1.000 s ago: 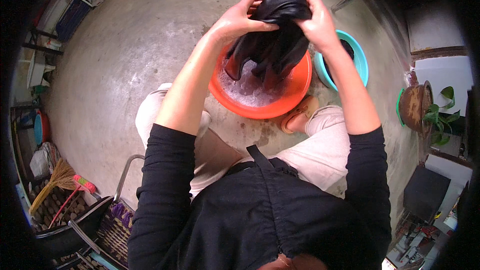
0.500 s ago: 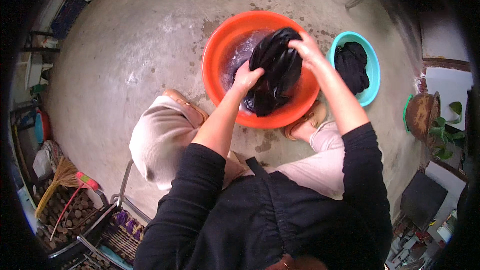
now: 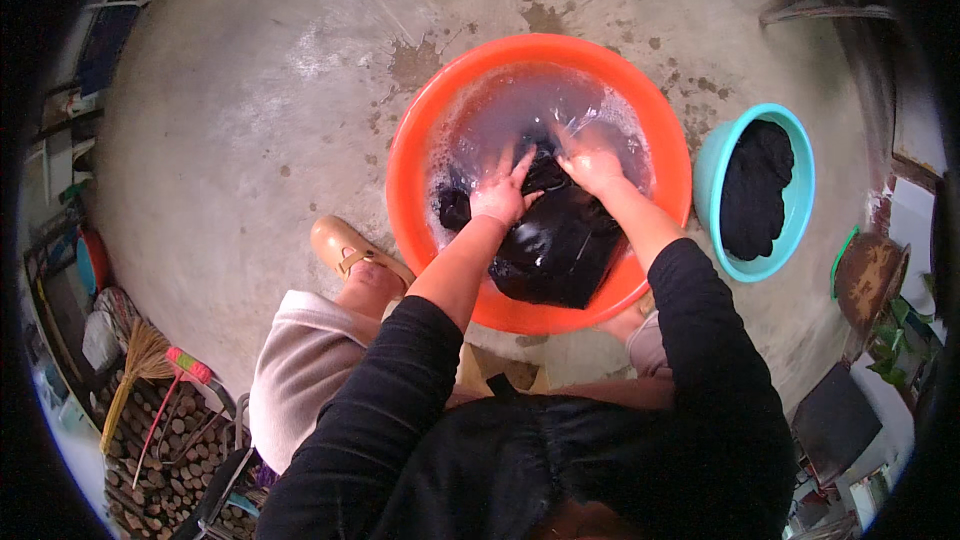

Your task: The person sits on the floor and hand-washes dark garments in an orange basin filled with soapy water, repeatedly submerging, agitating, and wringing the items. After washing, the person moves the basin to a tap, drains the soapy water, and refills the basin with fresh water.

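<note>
Inside the orange basin [image 3: 408, 175], black cloth [image 3: 555, 252] lies partly submerged in sudsy water [image 3: 515, 105]. The left hand [image 3: 501, 194] rests on it with fingers spread; the right hand [image 3: 592, 166] dips in at its edge, fingers also apart. Farther right, a turquoise basin [image 3: 711, 180] holds a dark bundle [image 3: 757, 192].

No text, label, brand, number or sign can be read: 0 legible marks on the orange basin [image 3: 408, 180], the turquoise basin [image 3: 712, 180] or the black cloth [image 3: 560, 270]. The small items [image 3: 872, 488] at the lower right rim are too blurred to tell.
</note>
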The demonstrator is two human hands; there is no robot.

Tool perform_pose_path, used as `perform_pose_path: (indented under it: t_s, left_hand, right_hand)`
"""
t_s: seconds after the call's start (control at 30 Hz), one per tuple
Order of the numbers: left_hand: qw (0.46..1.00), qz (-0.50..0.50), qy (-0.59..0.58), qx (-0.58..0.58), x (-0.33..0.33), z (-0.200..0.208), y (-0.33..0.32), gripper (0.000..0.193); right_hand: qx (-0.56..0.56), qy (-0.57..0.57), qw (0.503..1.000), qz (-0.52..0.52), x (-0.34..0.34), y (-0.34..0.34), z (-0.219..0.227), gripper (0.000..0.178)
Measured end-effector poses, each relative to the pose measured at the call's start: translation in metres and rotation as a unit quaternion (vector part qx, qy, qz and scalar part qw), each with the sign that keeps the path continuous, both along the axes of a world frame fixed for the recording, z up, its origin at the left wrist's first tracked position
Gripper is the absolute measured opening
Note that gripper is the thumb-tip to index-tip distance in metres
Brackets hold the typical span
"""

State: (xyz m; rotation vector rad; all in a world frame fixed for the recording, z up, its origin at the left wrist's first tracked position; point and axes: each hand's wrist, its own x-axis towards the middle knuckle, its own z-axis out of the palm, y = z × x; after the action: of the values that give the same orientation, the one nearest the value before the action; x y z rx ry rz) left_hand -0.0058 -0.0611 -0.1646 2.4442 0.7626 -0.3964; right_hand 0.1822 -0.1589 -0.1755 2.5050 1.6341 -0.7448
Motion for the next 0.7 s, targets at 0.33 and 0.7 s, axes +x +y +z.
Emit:
perform_pose_path:
  t_s: [0.33,0.7]
  left_hand:
    - [0.954,0.151,0.178,-0.190,0.028,-0.071,0.044,0.049]
    - [0.997,0.032,0.064,-0.028,-0.014,0.052,0.054,0.089]
  right_hand:
    - [0.105,0.042,0.969,-0.218,0.007,0.014,-0.007,0.092]
    - [0.167,0.193,0.894,-0.369,-0.015,-0.016,0.064,0.053]
